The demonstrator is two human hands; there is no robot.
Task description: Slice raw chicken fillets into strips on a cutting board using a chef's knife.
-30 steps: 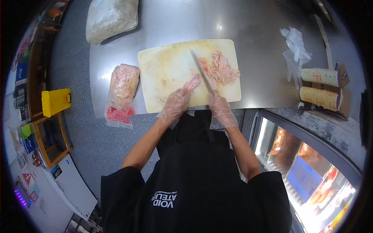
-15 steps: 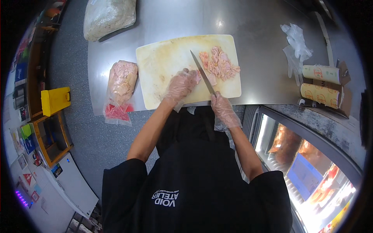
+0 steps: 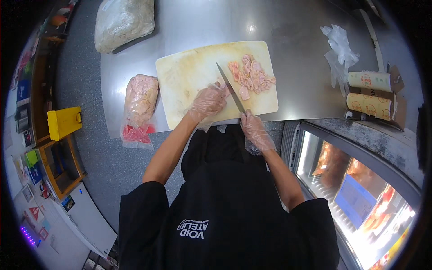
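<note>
Nearest: 2 gloved hands. R hand (image 3: 256, 130) closed round handle of 1 knife (image 3: 230, 87), blade slanting up-left across the board. L hand (image 3: 208, 104) has fingers curled down on 1 meat pc (image 3: 226, 91), mostly hidden, just L of blade. Under both: 1 white cutting board (image 3: 180, 78); 1 heap of cut meat (image 3: 255, 77) on its R half, pcs overlap, can't count. L of board, 1 clear meat bag (image 3: 142, 96). R, well apart: 2 cream rolls (image 3: 370, 80), then limp gloves (image 3: 341, 53), no. unclear. Far L: 1 big bag (image 3: 123, 26).

Two hands (image 3: 209, 103), one knife (image 3: 231, 89), one board (image 3: 180, 78)
</note>
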